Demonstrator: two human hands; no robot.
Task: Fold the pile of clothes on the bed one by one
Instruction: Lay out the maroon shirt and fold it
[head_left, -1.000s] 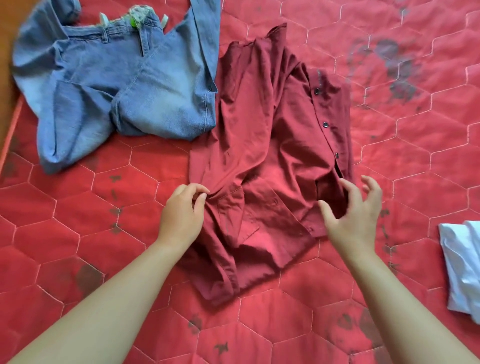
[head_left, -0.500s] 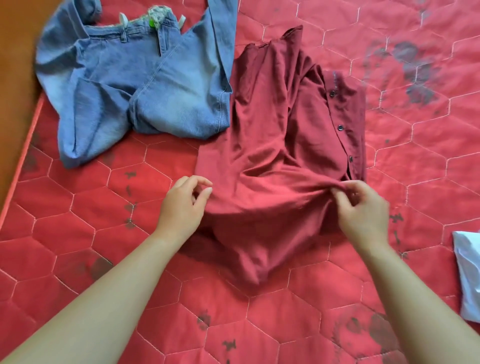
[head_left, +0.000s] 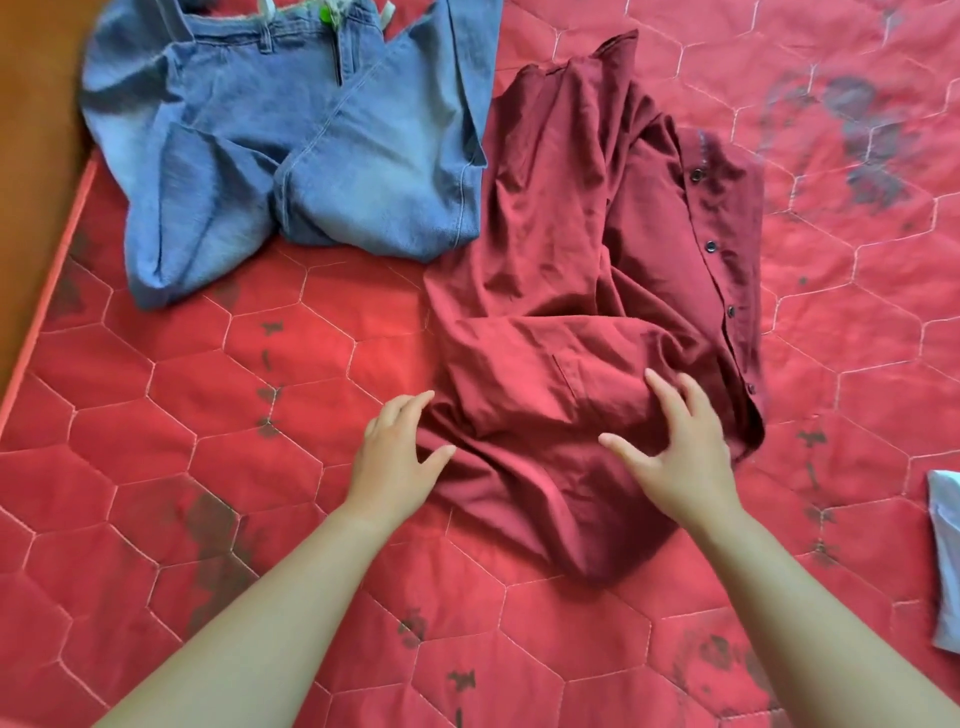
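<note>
Now both my hands are slack and hold nothing. My left hand lies at the left edge of the maroon shirt, fingers loosely spread and fingertips just touching the cloth. My right hand rests on top of the fabric with fingers splayed wide, pressing it onto the red quilted bed cover. The shirt lies under and ahead of my palms. Its long axis runs away from me, from a rumpled end between my forearms to a far end well beyond my fingertips, leaning a little to the right. A thick crosswise ridge of cloth sits just ahead of my fingers and spans the gap between my hands, and a pocket seam shows in that gap. The button strip runs along the edge just outside my right hand, so that hand is nearer the buttons and my left is nearer the plain side. I judge the next move turns on this: the cloth to be taken lies a short reach forward of each hand, and neither side is out of reach. The jeans lie unfolded ahead and to the left of my left hand, up against the shirt's far left edge. A pale garment sits well out beyond my right hand, cut off at the view's edge. I can read no writing anywhere — a small green tag at the jeans' waistband is too blurred to make out.
</note>
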